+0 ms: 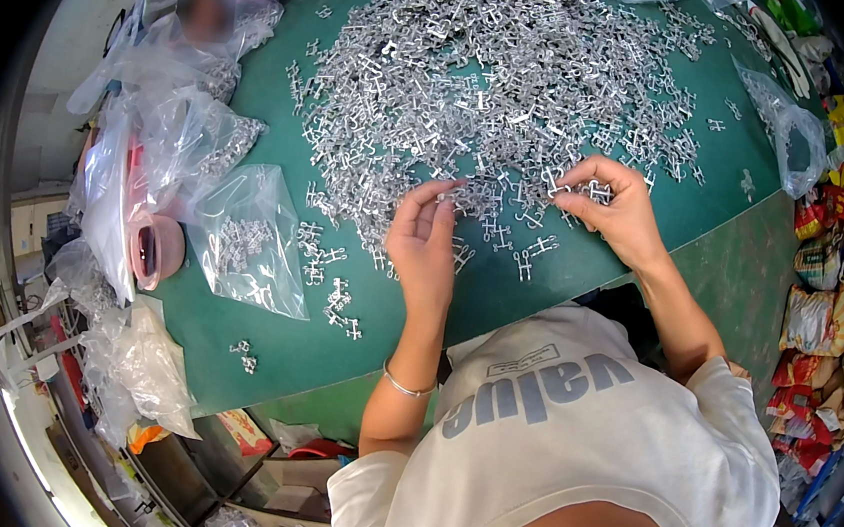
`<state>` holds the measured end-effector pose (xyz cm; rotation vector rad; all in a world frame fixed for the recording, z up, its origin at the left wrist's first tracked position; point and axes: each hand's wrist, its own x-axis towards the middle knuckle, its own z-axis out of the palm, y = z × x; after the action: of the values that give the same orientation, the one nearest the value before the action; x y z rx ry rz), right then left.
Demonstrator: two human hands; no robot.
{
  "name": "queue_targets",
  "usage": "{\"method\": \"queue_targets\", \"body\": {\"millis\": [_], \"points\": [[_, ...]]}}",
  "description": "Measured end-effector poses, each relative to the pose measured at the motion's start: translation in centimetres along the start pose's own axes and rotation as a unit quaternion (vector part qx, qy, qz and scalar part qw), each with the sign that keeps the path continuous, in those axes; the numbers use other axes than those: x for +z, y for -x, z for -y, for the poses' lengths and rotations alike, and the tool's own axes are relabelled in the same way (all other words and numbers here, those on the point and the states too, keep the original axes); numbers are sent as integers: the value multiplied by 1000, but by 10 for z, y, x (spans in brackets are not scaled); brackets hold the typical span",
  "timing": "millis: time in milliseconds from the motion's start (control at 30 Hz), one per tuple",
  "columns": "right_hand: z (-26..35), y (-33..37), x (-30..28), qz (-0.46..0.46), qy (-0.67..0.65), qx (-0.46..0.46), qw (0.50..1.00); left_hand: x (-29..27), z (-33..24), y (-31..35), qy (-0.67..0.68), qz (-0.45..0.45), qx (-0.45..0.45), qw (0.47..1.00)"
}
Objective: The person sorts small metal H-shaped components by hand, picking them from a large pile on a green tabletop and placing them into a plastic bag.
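Note:
A large heap of small silvery metal clips point(397, 91) covers much of the green table point(264, 345). My right hand point(615, 212), at the heap's near edge, pinches one small metal clip point(552, 182) between thumb and forefinger. To its left, my left hand point(424, 244) curls with thumb and forefinger drawn together over the clips. Bright metal shows at its fingertips, but I cannot make out what they hold. A few loose clips point(523, 264) lie on the tabletop between my hands and the near edge.
Left of the heap lies a clear plastic bag point(280, 276) with some clips inside. Beyond it stand a pink container point(162, 249) and more filled clear bags point(187, 133). An oval-holed plastic bag point(785, 130) hangs over the right edge. Colourful packages point(809, 317) are stacked at far right.

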<state>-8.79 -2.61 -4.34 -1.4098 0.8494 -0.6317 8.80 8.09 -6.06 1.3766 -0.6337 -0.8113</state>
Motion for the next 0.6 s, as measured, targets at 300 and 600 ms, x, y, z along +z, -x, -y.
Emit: {"method": "queue_targets", "body": {"millis": [300, 600], "points": [[-4, 5, 5, -15, -141, 28, 990, 5, -1, 1, 305, 61, -209, 927], [2, 4, 11, 16, -277, 86, 957, 9, -3, 7, 283, 57, -218, 932]]}}
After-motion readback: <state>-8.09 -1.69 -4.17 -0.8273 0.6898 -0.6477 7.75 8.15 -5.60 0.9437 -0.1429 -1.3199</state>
